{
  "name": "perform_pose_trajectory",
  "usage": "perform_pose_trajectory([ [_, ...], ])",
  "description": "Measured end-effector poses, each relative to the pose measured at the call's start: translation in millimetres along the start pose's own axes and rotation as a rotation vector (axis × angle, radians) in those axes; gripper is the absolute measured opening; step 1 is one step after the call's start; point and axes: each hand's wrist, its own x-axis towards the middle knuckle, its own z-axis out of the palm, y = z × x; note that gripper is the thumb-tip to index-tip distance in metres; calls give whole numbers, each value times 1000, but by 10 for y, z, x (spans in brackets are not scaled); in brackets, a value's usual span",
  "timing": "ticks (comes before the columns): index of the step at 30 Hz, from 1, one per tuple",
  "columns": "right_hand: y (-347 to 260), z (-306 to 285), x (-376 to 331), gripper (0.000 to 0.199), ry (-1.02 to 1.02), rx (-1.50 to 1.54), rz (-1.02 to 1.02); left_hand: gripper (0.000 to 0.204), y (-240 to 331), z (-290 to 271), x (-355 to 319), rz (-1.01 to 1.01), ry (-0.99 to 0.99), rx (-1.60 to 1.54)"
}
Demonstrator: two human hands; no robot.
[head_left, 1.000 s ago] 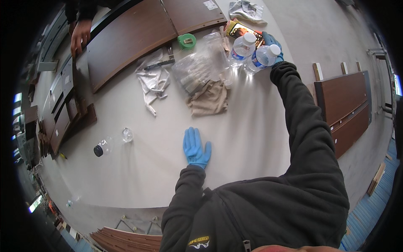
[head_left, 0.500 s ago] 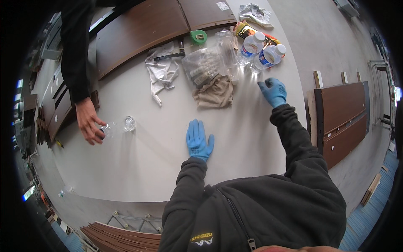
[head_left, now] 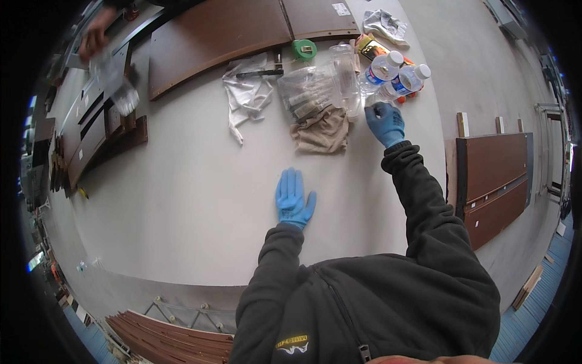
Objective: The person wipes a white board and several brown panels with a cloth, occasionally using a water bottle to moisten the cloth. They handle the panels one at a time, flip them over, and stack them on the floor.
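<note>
Blue glove fabric is covering my left hand (head_left: pixel 293 201), which is lying flat on the pale table (head_left: pixel 182 230), fingers together, thumb spread. My right hand (head_left: pixel 387 124) is hovering or resting, curled, just beside the bases of two clear bottles, the nearer one (head_left: pixel 405 84) and the farther one (head_left: pixel 381 71); I cannot tell whether those fingers are pinching anything. Both bottles are standing close together near the table's right edge. A careless knuckle could be tipping one into the other, or onto the phone (head_left: pixel 370 51) behind.
</note>
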Motion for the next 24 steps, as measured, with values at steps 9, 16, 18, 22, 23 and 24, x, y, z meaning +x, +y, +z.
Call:
perform_pose_trajectory([
  [9, -456, -31, -53, 49, -120, -80, 77, 74, 0, 5, 4, -5, 4, -12],
  [16, -564, 142, -79, 48, -96, -224, 89, 74, -3, 5, -1, 1, 10, 12],
  [18, -632, 69, -37, 45, -170, -106, 172, 74, -9, 0, 8, 1, 7, 9],
  [22, -829, -388, -134, 44, -126, -38, 116, 74, -9, -11, 4, -2, 8, 2],
  [23, -878, -543, -152, 42, -98, -50, 33, 74, -5, -11, -1, -1, 20, -14],
  [24, -934, -669, -163, 41, -36, -57, 20, 74, -2, -12, -7, -1, 9, 3],
])
